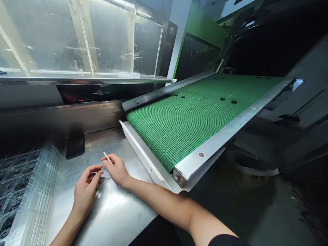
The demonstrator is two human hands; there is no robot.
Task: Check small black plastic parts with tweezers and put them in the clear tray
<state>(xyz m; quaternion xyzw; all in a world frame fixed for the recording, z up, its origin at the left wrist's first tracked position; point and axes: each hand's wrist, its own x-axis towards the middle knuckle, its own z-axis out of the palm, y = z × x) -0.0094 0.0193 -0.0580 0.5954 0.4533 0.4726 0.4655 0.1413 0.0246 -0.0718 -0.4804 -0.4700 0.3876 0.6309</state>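
Note:
My right hand (pixel 117 169) rests on the steel table (pixel 115 208), fingers closed round a thin pale stick-like tool (pixel 107 158) whose tip points up and to the left. Just left of it lies my left hand (pixel 85 191), thumb and forefinger pinched together close to the right hand's fingers; whatever sits in the pinch is too small to make out. Both hands lie in front of the low end of a green conveyor belt (pixel 184 119).
Several small black round parts (pixel 233 101) lie on the belt further up. A stack of clear plastic trays (pixel 23 184) holding dark parts fills the left. A dark phone-like slab (pixel 75 146) lies behind the hands. Clear machine guards (pixel 82 37) stand at the back.

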